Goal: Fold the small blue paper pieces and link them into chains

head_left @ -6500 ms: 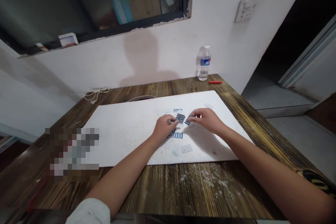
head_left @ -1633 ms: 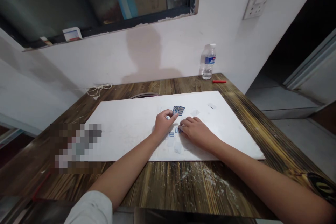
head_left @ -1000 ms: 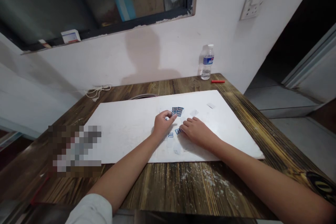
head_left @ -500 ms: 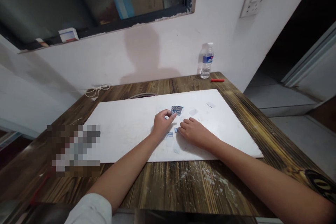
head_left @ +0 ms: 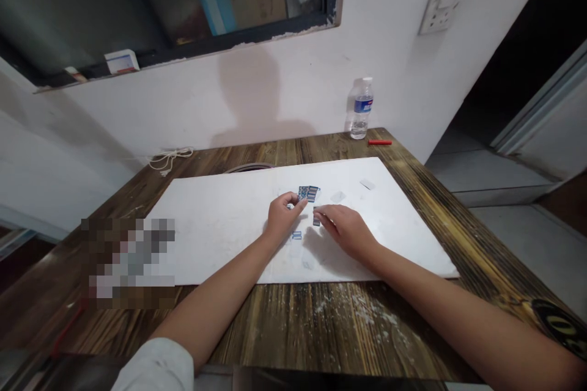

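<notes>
A white board (head_left: 220,226) lies on the wooden table (head_left: 293,330). On its middle, my left hand (head_left: 284,215) is curled, its thumb and forefinger pinched on a group of small blue-striped pieces (head_left: 308,193). My right hand (head_left: 346,229) is just to the right of it, fingers pinched on one small blue piece (head_left: 316,219) lifted a little off the board. Another blue piece (head_left: 297,234) lies flat below my left hand. Pale clear pieces (head_left: 306,264) lie nearer to me on the board.
A water bottle (head_left: 360,109) and a red pen (head_left: 380,142) stand at the table's far right corner. A white cord (head_left: 170,159) lies at the far left. A wall socket (head_left: 439,9) and a dark window (head_left: 165,0) are on the wall. White crumbs (head_left: 367,311) litter the near table edge.
My right hand picked up one small blue piece from the board and moved it up toward the group under my left hand. My left hand stayed put.
</notes>
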`<state>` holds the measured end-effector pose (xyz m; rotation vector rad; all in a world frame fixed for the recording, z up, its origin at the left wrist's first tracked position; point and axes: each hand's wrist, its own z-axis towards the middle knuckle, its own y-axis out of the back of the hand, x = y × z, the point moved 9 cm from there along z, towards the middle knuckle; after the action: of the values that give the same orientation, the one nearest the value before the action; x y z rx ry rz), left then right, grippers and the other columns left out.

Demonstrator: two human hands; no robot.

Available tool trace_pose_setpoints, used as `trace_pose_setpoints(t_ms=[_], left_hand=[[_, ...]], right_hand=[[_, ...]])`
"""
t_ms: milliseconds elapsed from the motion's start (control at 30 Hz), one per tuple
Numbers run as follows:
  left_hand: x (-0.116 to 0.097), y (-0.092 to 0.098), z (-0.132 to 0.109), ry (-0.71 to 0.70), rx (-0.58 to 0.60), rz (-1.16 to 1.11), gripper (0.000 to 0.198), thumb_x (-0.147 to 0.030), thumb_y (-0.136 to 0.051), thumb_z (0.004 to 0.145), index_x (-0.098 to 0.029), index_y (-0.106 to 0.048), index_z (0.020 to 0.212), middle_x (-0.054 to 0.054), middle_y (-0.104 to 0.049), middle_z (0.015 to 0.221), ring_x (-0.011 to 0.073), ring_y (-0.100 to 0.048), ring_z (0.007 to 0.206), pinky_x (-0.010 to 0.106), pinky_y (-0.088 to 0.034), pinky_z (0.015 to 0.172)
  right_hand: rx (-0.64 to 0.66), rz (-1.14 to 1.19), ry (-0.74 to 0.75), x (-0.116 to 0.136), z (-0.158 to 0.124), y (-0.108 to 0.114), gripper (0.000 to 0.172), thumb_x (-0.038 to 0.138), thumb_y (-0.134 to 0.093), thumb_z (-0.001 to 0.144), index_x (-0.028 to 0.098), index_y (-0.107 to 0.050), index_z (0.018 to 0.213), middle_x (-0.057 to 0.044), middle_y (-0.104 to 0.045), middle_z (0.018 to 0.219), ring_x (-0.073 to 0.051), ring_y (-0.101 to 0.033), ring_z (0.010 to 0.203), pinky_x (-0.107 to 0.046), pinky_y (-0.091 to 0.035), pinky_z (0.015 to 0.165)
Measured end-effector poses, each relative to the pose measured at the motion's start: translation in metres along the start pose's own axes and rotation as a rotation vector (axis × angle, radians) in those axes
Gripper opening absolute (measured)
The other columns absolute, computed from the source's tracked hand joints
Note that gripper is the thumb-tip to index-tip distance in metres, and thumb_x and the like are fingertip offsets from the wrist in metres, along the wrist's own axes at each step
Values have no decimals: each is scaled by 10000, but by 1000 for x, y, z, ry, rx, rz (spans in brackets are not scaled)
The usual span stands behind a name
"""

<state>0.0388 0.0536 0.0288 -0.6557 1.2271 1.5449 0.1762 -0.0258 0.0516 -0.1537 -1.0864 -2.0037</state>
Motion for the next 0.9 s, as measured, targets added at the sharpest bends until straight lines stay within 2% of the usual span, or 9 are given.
trace_pose_setpoints(t_ms=[100,200,267,367,433,633,900], left_hand=[[2,-1,0,17,5,-32,283,-403,-680,764,-176,-572,632,-30,-538,637,134,-509,661,257,-407,677],[4,-2,-1,24,22,-59,281,-413,-686,759,-173,-588,650,-22,-559,652,139,-517,676,266,-414,687],[3,-4,-2,23,40,-65,287,-421,-688,757,-174,-585,652,-19,-565,657,141,-518,674,269,-418,682],[0,-7,-3,1,79,-56,293,-425,-686,759,-177,-575,649,-14,-564,658,145,-521,666,272,-421,668],[-3,-9,-4,-25,106,-42,294,-425,-682,765,-179,-570,648,-10,-564,662,149,-529,672,271,-423,667],[-7,-15,-6,-82,176,-33,293,-428,-681,765,-176,-576,659,4,-575,691,155,-545,703,263,-429,680],[-13,-19,-8,-117,230,-58,257,-389,-684,779,-171,-587,684,18,-606,738,159,-558,731,270,-425,713]], right_hand=[[-72,269,-239,-24,-1,3,155,314,-517,936,220,-621,1002,-37,-730,885,-176,-672,739,-291,-491,685],[-137,520,-475,-49,-7,-1,298,366,-617,864,229,-577,1125,-17,-733,822,-183,-682,711,-294,-502,668],[-186,596,-550,-59,-9,-1,304,411,-660,819,218,-613,1049,-25,-728,817,-196,-678,746,-300,-496,674],[-217,542,-570,-63,-9,3,269,464,-691,768,199,-669,809,-38,-705,791,-184,-614,703,-302,-460,647],[-212,522,-587,-65,-9,3,290,481,-704,743,193,-679,751,-33,-680,738,-171,-560,662,-302,-432,625],[-204,622,-662,-71,-13,-7,310,482,-729,710,185,-641,720,-11,-625,678,-152,-504,629,-294,-385,603],[-240,668,-676,-78,-16,-9,308,465,-733,714,199,-585,759,12,-581,690,-137,-482,623,-282,-375,594]])
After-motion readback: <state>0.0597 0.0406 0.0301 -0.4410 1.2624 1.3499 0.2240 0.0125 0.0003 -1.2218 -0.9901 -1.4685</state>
